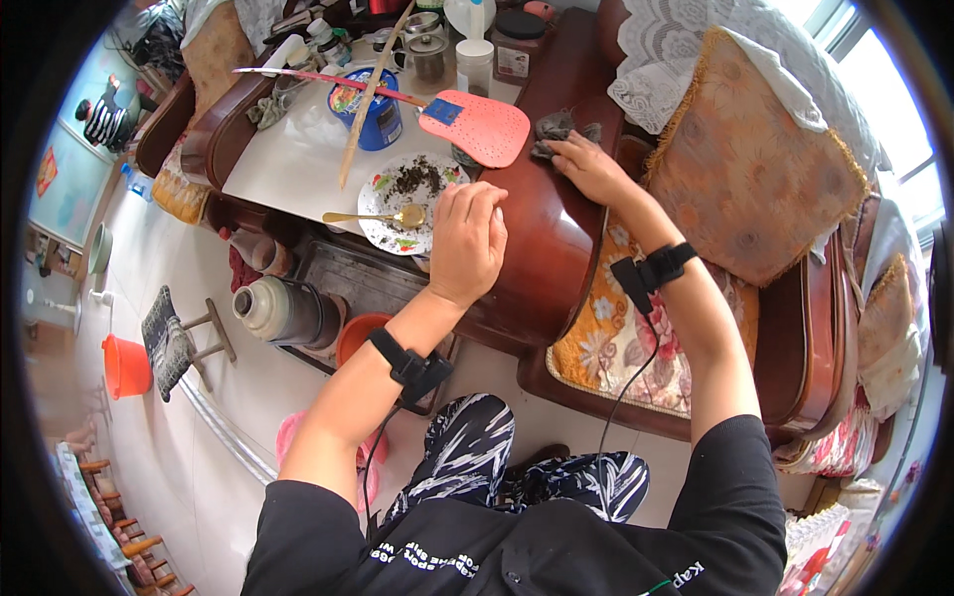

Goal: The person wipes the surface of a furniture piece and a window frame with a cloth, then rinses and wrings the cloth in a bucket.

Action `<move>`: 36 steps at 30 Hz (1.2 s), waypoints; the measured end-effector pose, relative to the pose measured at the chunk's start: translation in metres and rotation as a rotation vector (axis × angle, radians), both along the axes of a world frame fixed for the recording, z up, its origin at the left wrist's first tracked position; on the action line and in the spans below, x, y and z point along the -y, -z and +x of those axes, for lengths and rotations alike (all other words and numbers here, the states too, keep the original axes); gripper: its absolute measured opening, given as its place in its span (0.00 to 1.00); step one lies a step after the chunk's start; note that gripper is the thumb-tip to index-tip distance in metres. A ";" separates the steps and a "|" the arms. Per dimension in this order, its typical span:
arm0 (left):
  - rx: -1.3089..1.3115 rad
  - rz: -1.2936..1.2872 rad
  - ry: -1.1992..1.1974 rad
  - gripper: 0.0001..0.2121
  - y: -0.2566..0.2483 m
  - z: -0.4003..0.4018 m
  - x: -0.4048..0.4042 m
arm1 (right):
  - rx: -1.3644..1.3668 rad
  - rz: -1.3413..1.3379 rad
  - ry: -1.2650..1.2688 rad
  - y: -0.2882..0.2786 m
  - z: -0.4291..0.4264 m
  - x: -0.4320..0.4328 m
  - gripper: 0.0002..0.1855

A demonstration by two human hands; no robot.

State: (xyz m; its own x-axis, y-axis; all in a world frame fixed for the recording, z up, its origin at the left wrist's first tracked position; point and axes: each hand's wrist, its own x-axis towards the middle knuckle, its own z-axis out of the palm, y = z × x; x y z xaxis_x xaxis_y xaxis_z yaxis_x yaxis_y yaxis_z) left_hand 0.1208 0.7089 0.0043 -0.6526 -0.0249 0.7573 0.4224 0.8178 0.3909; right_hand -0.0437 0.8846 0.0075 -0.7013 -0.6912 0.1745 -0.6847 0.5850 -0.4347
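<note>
My right hand (585, 167) presses its fingers onto a crumpled grey cloth (555, 128) on the dark, glossy wooden armrest (536, 246). My left hand (469, 242) is bent at the knuckles beside the armrest's inner edge, overlapping the right side of a white floral plate (373, 195); whether its hidden fingertips touch anything cannot be seen. Dark crumbs (417, 177) lie on the plate. A gold-coloured spoon (408, 217) rests across it, handle to the left. Above the plate, a pink plastic fly swatter (481, 128) lies over a blue tub (380, 123), crossed by a thin wooden stick (365, 104).
Jars (475, 63) and a lidded glass pot (427, 59) crowd the table's back. A thermos flask (287, 309) and an orange bowl (361, 335) stand on the lower shelf. At right is a cushioned wooden seat (648, 328); a stool (168, 343) and orange bucket (127, 365) are left.
</note>
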 end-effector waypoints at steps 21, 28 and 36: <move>0.055 0.255 0.247 0.09 0.016 0.092 0.007 | -0.055 -0.159 0.003 0.037 0.297 0.005 0.16; 0.294 0.300 0.414 0.15 0.034 0.175 -0.010 | 0.792 -1.017 0.543 0.038 0.322 0.011 0.20; 0.492 0.524 0.542 0.25 0.055 0.189 -0.027 | 1.394 -1.262 0.331 0.012 0.355 0.024 0.20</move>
